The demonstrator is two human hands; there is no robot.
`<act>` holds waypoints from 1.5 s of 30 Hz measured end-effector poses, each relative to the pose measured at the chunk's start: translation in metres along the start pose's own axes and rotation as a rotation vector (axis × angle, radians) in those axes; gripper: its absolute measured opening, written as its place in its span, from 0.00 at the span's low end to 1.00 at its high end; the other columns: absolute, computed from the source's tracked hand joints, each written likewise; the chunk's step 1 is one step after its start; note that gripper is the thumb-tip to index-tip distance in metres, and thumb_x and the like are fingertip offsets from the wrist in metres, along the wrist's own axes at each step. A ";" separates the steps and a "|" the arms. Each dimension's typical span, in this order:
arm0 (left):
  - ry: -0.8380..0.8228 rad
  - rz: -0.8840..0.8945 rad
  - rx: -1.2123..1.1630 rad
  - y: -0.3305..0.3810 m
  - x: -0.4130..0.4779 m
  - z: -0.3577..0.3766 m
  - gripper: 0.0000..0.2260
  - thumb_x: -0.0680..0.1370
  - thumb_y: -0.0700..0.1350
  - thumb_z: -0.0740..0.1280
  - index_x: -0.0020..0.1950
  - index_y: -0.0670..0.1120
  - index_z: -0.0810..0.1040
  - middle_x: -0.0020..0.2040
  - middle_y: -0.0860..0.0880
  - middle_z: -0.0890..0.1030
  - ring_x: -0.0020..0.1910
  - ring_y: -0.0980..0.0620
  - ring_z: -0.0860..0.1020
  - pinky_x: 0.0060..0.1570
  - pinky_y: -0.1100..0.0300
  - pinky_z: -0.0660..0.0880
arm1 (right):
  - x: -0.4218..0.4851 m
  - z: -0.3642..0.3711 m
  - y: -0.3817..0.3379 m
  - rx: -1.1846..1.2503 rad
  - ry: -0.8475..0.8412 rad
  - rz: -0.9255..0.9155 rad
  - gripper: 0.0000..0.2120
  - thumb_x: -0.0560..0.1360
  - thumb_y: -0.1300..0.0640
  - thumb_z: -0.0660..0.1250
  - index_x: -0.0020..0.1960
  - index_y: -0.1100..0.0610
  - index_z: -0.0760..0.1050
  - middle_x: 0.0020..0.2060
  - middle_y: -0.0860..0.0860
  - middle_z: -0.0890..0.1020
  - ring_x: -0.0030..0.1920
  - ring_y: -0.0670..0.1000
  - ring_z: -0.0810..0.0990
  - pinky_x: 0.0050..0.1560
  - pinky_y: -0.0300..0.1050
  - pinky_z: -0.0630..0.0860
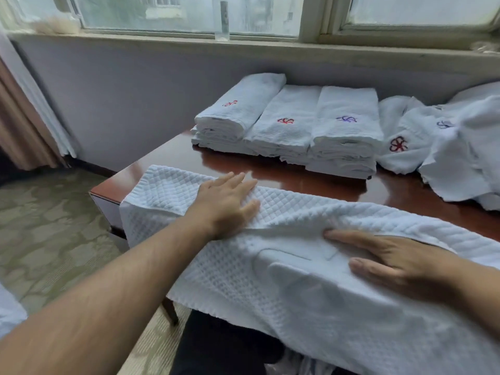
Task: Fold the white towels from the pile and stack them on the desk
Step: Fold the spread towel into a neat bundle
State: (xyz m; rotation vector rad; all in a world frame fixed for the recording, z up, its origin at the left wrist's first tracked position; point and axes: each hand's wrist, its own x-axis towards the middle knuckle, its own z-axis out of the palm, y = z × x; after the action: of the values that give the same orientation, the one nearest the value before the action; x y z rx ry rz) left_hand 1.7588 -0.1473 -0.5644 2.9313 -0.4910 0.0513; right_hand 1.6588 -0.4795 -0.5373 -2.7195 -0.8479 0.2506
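Three folded stacks (286,128) stand on worktop (173,161); pile (446,147) remains; flat left hand (230,201) and right hand (400,263) press current towel (270,266)

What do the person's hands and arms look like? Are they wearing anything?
Both hands are bare: no gloves, rings or watch show on the left hand or the right hand. The left forearm is uncovered, with no sleeve in view. Short fingernails show on the right hand.

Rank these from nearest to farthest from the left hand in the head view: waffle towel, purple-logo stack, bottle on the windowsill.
1. waffle towel: under the left hand, touching.
2. purple-logo stack: farther back on the desk, to the right.
3. bottle: on the windowsill, farthest.
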 end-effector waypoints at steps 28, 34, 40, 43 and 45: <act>0.304 0.335 -0.123 0.130 0.036 0.012 0.24 0.75 0.63 0.67 0.68 0.55 0.76 0.63 0.52 0.80 0.61 0.47 0.76 0.60 0.52 0.72 | -0.078 0.008 0.050 -0.032 0.419 1.143 0.34 0.77 0.30 0.52 0.55 0.56 0.82 0.57 0.55 0.83 0.53 0.57 0.78 0.49 0.48 0.68; 0.220 0.461 -0.006 0.185 0.037 0.006 0.37 0.71 0.72 0.63 0.76 0.56 0.66 0.69 0.52 0.74 0.65 0.48 0.72 0.64 0.48 0.70 | -0.084 0.001 0.067 -0.012 0.480 1.140 0.28 0.77 0.37 0.57 0.62 0.57 0.80 0.61 0.56 0.82 0.59 0.58 0.78 0.54 0.49 0.69; 0.227 0.407 -0.052 0.235 0.040 0.025 0.24 0.77 0.66 0.58 0.65 0.53 0.76 0.63 0.51 0.77 0.62 0.48 0.72 0.61 0.48 0.69 | -0.098 -0.007 0.079 0.271 0.745 1.067 0.17 0.73 0.45 0.66 0.48 0.59 0.77 0.47 0.53 0.82 0.49 0.54 0.78 0.44 0.46 0.70; 0.281 0.546 0.001 0.242 0.038 0.029 0.29 0.75 0.73 0.54 0.57 0.52 0.78 0.56 0.52 0.80 0.56 0.49 0.76 0.55 0.49 0.71 | -0.112 -0.015 0.081 0.603 0.888 0.950 0.26 0.66 0.34 0.61 0.51 0.54 0.79 0.49 0.49 0.82 0.52 0.50 0.79 0.48 0.47 0.72; 0.246 0.550 0.018 0.245 0.038 0.026 0.30 0.74 0.73 0.55 0.57 0.51 0.78 0.54 0.51 0.80 0.56 0.48 0.76 0.53 0.49 0.71 | -0.114 -0.018 0.086 0.683 1.056 0.980 0.28 0.68 0.30 0.61 0.47 0.54 0.79 0.51 0.51 0.82 0.54 0.54 0.80 0.54 0.52 0.75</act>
State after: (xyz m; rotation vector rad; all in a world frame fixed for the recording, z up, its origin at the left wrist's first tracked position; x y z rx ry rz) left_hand 1.7152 -0.3922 -0.5480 2.6577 -1.2302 0.4757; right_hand 1.6155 -0.6168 -0.5383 -1.9090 0.7346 -0.5681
